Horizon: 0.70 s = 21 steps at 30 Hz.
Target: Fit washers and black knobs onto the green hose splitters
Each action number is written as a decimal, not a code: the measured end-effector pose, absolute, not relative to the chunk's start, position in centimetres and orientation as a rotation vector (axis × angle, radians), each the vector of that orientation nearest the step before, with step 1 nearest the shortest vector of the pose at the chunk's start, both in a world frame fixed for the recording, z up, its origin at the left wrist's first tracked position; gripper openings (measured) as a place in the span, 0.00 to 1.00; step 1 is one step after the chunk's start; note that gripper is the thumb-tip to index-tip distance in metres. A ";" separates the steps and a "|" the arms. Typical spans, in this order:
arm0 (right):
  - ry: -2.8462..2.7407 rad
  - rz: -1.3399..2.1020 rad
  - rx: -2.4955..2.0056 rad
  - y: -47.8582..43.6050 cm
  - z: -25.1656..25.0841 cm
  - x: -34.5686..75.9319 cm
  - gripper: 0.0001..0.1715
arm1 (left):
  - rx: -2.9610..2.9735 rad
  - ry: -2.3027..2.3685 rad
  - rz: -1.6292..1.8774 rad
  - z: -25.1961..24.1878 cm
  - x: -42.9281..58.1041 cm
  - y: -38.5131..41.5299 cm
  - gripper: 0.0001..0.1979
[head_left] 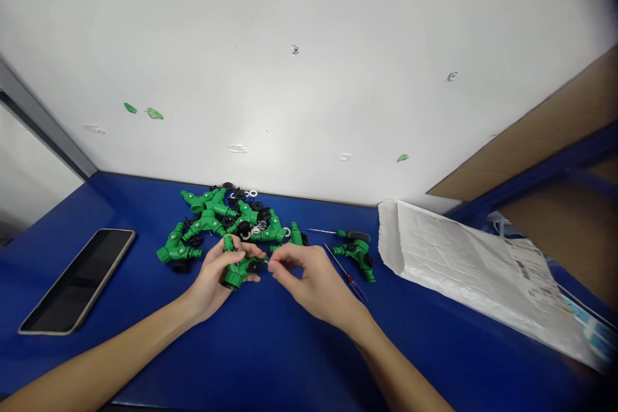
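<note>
My left hand [212, 277] is wrapped round a green plastic Y-shaped hose connector [235, 275] with a black knob on its side, held above the blue table. Close to the right of that connector, my right hand [311, 280] pinches thumb and forefinger together. A tiny pale bit shows at those fingertips, too small to name. Behind both hands lies a pile of similar green connectors [207, 222] mixed with black knobs and white rings [253, 194]. Another green connector [357, 254] with black knobs rests to the right of my right hand.
Two screwdrivers lie right of the pile, one with a green-black handle [355, 236], one with a red handle [355, 284]. A phone [80, 280] is at the left. A white mailing bag [463, 264] covers the right side. The white wall [290, 96] bounds the back.
</note>
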State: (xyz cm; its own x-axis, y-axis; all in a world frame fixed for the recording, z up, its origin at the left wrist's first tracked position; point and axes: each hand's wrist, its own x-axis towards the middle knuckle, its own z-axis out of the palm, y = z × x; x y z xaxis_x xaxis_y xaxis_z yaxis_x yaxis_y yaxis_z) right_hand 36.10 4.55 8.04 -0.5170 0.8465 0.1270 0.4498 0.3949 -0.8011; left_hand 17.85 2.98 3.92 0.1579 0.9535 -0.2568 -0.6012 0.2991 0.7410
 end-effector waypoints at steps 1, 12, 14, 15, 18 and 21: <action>-2.185 0.969 -1.070 4.8 8.4 35.4 0.12 | 0.532 0.792 1.195 3.9 17.9 3.0 0.08; -2.342 0.840 -1.022 6.0 8.6 32.4 0.10 | 0.461 0.783 1.256 3.6 17.8 3.3 0.09; -2.350 0.833 -1.022 6.1 8.7 32.3 0.11 | 0.465 0.773 1.253 3.6 17.8 3.2 0.10; -2.353 0.833 -1.024 6.1 8.6 32.3 0.11 | 0.464 0.767 1.254 3.6 17.8 3.2 0.10; -2.359 0.845 -1.045 6.2 8.6 32.2 0.11 | 0.449 0.747 1.266 3.6 17.8 3.2 0.10; -2.358 0.854 -1.058 6.3 8.5 32.2 0.11 | 0.427 0.747 1.277 3.4 17.9 3.3 0.11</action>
